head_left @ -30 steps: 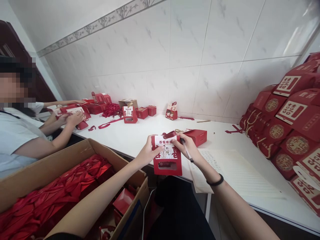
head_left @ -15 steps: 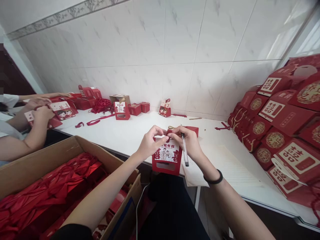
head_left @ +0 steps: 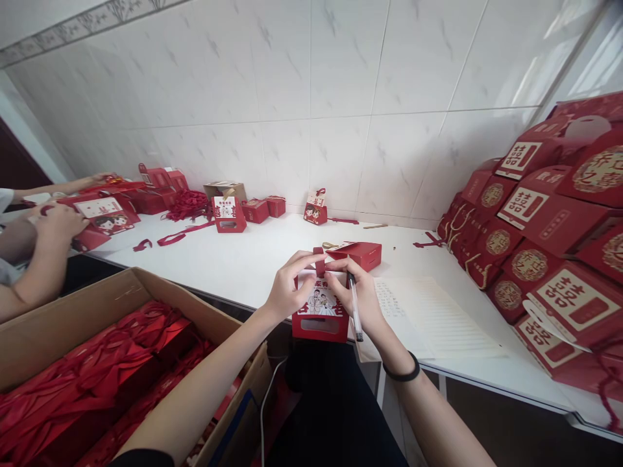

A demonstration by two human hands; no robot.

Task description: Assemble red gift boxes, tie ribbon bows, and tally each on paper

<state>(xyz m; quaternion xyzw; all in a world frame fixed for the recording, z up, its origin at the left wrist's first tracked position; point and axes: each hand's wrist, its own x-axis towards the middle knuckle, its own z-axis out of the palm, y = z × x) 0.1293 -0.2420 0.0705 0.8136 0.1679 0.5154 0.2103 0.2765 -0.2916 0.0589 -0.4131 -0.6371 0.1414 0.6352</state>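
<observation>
A red gift box [head_left: 320, 329] with a white panel, a printed couple and a small window is upright before me at the table's front edge. A red ribbon loop [head_left: 319, 262] stands up from its top. My left hand [head_left: 292, 288] is closed on the box's upper left, fingertips at the ribbon. From the other side my right hand [head_left: 357, 295] grips the upper right, its fingertips also by the ribbon. A black-capped clear pen [head_left: 355, 308] is tucked in the right hand. Just behind, another red box [head_left: 367, 255] lies on its side with a gold ribbon.
An open carton [head_left: 180, 292] full of red ribboned boxes stands at left. Stacked red boxes [head_left: 545, 220] rise at right. Written paper [head_left: 433, 318] lies on the white table. Small boxes [head_left: 228, 214] and ribbon pieces line the back. Another person's hands [head_left: 61, 224] handle a box at far left.
The red ribbon loop now stands up between my fingertips above the box. My hands have shifted slightly down and left in view, and the box behind them shows more.
</observation>
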